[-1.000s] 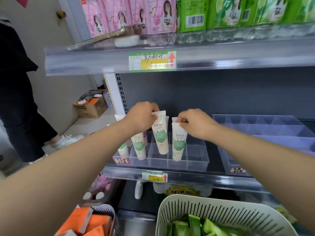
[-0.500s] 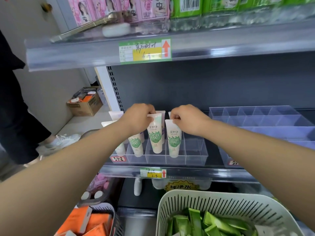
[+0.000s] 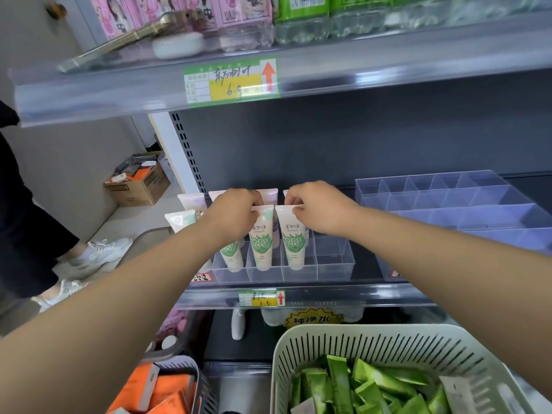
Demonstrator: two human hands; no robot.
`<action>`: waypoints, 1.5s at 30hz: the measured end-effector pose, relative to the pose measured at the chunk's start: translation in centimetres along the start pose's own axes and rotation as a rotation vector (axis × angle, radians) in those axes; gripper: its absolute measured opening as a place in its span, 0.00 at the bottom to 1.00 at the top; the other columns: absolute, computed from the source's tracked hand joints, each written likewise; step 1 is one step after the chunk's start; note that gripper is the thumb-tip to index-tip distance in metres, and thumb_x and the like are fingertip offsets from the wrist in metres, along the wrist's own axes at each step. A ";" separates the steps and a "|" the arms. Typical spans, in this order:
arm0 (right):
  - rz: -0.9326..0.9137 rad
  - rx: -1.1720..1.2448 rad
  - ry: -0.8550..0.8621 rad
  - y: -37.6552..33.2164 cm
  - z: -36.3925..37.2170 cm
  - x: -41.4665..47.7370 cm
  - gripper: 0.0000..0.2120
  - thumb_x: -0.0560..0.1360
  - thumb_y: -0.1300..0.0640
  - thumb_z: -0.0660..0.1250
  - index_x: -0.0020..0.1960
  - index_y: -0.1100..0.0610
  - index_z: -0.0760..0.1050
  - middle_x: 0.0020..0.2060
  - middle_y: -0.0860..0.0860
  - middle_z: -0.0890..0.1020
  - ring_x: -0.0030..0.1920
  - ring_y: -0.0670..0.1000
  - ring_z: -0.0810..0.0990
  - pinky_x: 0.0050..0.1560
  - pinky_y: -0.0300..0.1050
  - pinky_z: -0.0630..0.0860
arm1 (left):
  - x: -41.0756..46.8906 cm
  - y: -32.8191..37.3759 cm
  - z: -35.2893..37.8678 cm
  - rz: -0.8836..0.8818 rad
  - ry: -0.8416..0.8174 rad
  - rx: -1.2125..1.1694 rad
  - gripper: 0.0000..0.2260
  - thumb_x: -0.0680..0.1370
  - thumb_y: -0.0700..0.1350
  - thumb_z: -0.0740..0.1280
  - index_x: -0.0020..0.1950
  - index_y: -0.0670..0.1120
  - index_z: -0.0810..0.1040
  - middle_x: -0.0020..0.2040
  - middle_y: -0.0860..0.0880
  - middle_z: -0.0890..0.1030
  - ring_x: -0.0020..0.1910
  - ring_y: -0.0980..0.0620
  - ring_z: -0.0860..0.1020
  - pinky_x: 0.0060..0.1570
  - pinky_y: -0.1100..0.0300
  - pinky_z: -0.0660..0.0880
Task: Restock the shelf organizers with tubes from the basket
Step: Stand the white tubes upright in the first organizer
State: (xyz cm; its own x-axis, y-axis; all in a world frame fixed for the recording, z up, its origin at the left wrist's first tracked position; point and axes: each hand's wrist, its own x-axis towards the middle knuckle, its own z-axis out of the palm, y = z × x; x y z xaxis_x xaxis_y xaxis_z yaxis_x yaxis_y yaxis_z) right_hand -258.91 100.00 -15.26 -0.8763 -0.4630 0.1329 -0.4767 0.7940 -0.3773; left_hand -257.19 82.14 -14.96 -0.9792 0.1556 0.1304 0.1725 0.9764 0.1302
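Note:
A clear divided organizer (image 3: 334, 261) stands on the middle shelf. My left hand (image 3: 233, 210) pinches the top of a white tube with a green leaf label (image 3: 262, 246), which stands in a front compartment. My right hand (image 3: 319, 207) pinches the top of a matching tube (image 3: 294, 248) in the compartment just to its right. More tubes (image 3: 191, 204) stand behind and to the left, partly hidden by my left arm. The pale green slotted basket (image 3: 373, 339) sits at the bottom right with green packs inside.
A second clear organizer (image 3: 448, 201) with unfilled compartments stands to the right on the same shelf. The upper shelf (image 3: 388, 67) holds pink and green bottles. An orange-filled basket (image 3: 167, 389) is at the lower left. A person's legs and white shoes (image 3: 98, 255) stand at the left.
Both hands have lowered their tubes down into neighbouring front compartments of the organizer. The view has tilted downward, showing more of the basket.

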 end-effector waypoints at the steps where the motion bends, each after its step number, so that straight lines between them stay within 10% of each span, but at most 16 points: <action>1: 0.003 0.003 0.002 0.0 0.0 -0.1 0.14 0.73 0.65 0.58 0.53 0.54 0.77 0.51 0.52 0.81 0.49 0.55 0.78 0.49 0.51 0.77 | 0.0 0.0 0.0 0.004 0.004 0.011 0.12 0.77 0.38 0.60 0.57 0.47 0.79 0.52 0.45 0.82 0.48 0.45 0.78 0.43 0.59 0.71; 19: -0.006 -0.050 0.057 0.3 -2.2 -4.5 0.18 0.75 0.57 0.62 0.64 0.56 0.69 0.61 0.54 0.72 0.58 0.56 0.74 0.57 0.54 0.73 | -2.9 4.2 -1.9 0.140 0.103 0.095 0.21 0.76 0.43 0.64 0.70 0.45 0.68 0.65 0.44 0.73 0.61 0.43 0.72 0.60 0.54 0.69; 26: 0.006 -0.226 0.021 0.6 -2.5 -8.0 0.31 0.75 0.50 0.62 0.75 0.51 0.53 0.76 0.53 0.51 0.75 0.56 0.51 0.72 0.56 0.57 | -5.4 6.5 -1.7 0.157 0.148 0.226 0.29 0.76 0.50 0.63 0.75 0.48 0.58 0.73 0.47 0.64 0.71 0.45 0.63 0.72 0.48 0.56; 45: 0.024 -0.301 -0.043 1.9 -1.6 -19.0 0.39 0.74 0.44 0.63 0.77 0.49 0.44 0.76 0.51 0.43 0.76 0.55 0.41 0.74 0.54 0.47 | -13.9 13.5 2.4 0.194 0.139 0.104 0.31 0.75 0.53 0.64 0.75 0.45 0.58 0.73 0.44 0.62 0.72 0.44 0.60 0.70 0.48 0.57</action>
State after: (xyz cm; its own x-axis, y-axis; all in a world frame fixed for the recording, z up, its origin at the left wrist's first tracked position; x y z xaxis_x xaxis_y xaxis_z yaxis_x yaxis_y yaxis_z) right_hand -243.32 110.95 -17.08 -0.8871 -0.4535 0.0860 -0.4603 0.8831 -0.0906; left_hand -241.52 93.54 -17.41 -0.9035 0.3265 0.2778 0.3368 0.9415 -0.0111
